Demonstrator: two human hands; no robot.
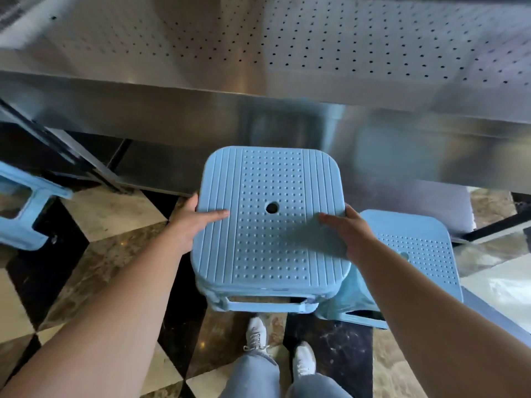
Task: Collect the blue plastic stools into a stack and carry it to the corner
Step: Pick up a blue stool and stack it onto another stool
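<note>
Blue stool (270,225) held at both seat edges: left hand (191,222) and right hand (352,232) grip it, thumbs on top. Second stool (422,248) just right.

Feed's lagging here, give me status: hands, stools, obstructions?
Both hands, left hand and right hand, gripping centre stool. Second stool right, third stool left. Steel table ahead.

three blue stools (270,219), two hands (192,222)

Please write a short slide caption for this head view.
Both hands, left hand and right hand, grip a blue stool; two more stools stand beside it.
</note>
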